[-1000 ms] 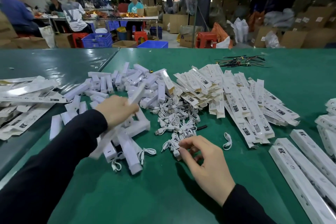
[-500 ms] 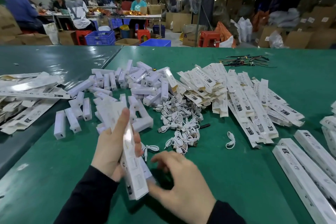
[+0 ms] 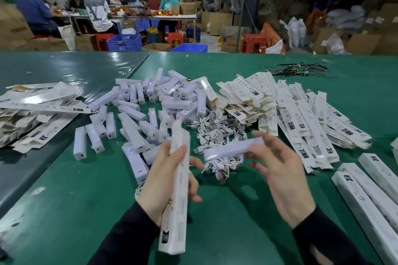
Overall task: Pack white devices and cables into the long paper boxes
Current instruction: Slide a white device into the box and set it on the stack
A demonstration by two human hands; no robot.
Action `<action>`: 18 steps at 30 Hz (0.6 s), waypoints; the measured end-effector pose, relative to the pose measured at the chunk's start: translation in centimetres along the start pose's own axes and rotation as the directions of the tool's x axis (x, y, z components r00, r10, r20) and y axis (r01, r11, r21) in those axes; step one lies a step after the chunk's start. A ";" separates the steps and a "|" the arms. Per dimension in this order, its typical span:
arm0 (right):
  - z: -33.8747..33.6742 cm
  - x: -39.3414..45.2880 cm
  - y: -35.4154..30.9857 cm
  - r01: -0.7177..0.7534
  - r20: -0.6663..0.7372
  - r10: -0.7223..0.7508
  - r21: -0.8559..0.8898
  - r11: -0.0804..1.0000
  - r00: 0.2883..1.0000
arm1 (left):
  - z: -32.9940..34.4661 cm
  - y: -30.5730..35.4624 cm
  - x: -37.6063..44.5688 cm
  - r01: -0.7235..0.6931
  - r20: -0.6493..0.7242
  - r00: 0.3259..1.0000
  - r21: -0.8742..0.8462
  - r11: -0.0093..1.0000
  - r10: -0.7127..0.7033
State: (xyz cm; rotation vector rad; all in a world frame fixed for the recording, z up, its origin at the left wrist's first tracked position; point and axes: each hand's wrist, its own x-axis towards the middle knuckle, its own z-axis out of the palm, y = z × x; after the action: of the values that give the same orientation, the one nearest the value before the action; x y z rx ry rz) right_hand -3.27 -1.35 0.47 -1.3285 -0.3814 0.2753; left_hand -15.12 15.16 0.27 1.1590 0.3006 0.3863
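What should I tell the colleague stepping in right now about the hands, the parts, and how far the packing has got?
Left hand grips a long paper box, held upright.
Right hand pinches one white device, not yet in the box.
Loose devices and cables lie mid-table; flat boxes behind on the right.
Done: closed boxes at the right edge.
Left: insert device, add cable, close.

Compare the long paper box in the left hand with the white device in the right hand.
The long paper box is much longer than the white device. The box carries dark print near its lower end; the device looks plain. The box stands nearly upright in the left hand, gripped around its middle, while the device lies almost level, pinched at one end by the right hand. Both are white, slim and held above the green table.
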 end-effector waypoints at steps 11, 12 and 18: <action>-0.9 1.2 -0.6 -0.354 0.068 0.350 0.299 0.886 0.934 | 3.0 -1.7 -0.6 0.301 0.212 0.934 -0.030 0.953 -0.289; -0.9 1.2 -0.5 -0.351 0.070 0.345 0.281 0.893 0.936 | 3.3 -1.4 -0.4 0.331 0.242 0.917 -0.023 0.943 -0.316; -1.3 1.2 -0.1 -0.372 0.135 0.351 0.188 0.909 0.927 | 2.7 -1.5 -0.4 0.319 0.315 0.905 -0.061 0.946 -0.285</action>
State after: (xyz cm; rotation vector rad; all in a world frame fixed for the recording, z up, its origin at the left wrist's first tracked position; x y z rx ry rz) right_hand -1.63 -2.07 0.45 -1.1722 -0.1774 0.6776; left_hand -14.16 12.27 -0.07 1.0231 0.1828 -0.0512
